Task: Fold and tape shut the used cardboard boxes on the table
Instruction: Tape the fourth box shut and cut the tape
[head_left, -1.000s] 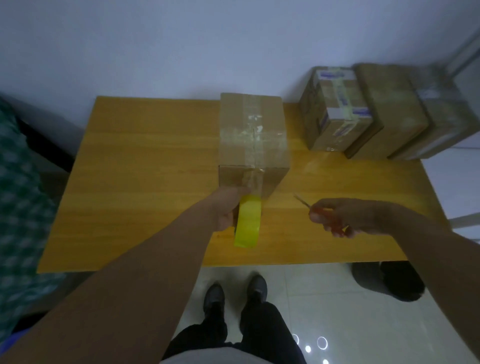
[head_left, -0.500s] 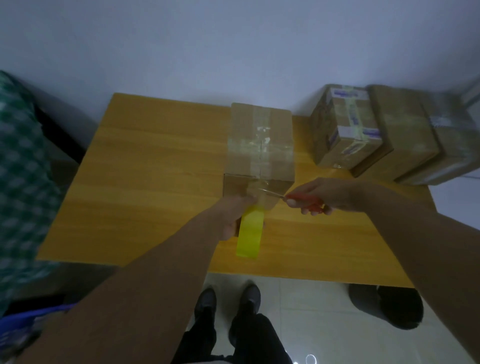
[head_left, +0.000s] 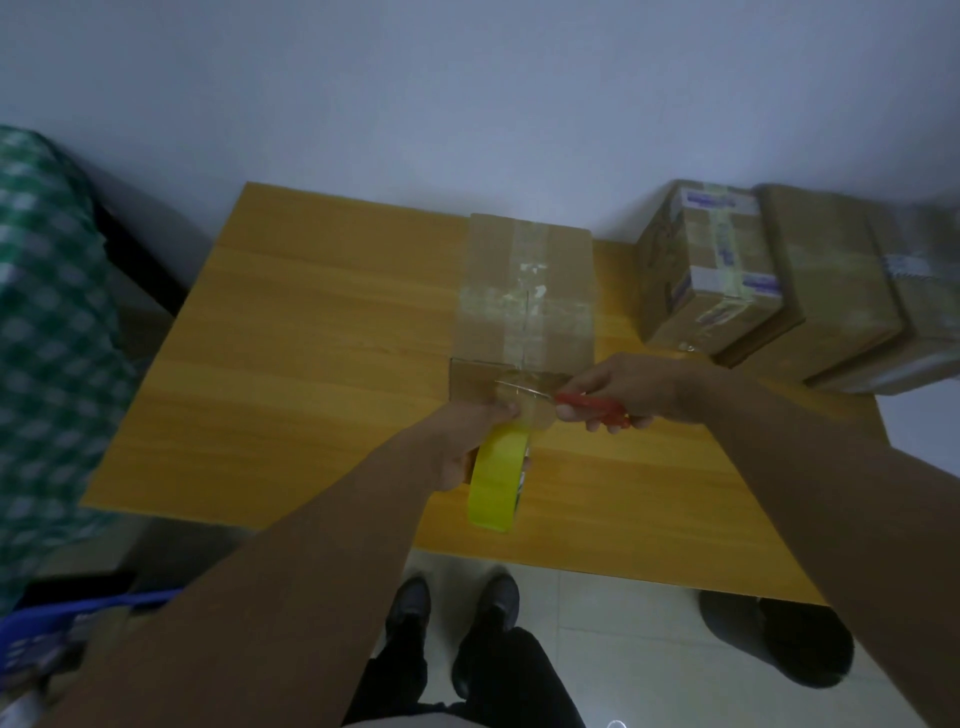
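Fingers (head_left: 498, 414) of the left hand (head_left: 464, 441) were curled round the yellow roll of tape (head_left: 496, 478), holding it on edge just in front of the box (head_left: 524, 301), over the near part of the table (head_left: 311, 374). The right hand (head_left: 621, 387) had its fingers wrapped round the red handles of the scissors (head_left: 579, 401). The blades pointed left across the box's near face, at a clear strip that seemed to run from the roll up to the top seam. How far apart the blades stood could not be told.

The box sat at the middle of the table, towards the wall, with its flaps folded down. One band of tape ran along its top seam and another lay across it. Three more boxes (head_left: 769, 280), apparently already taped, lay side by side at the far right by the wall.

By the look of it, the step in hand was cutting the strip free of the roll, the last act in sealing this box. That cut called for the left hand to keep the strip taut and for the blades to close squarely across it close to the cardboard, clear of the left fingertips just beside them. The loose end would then need pressing flat against the near face.
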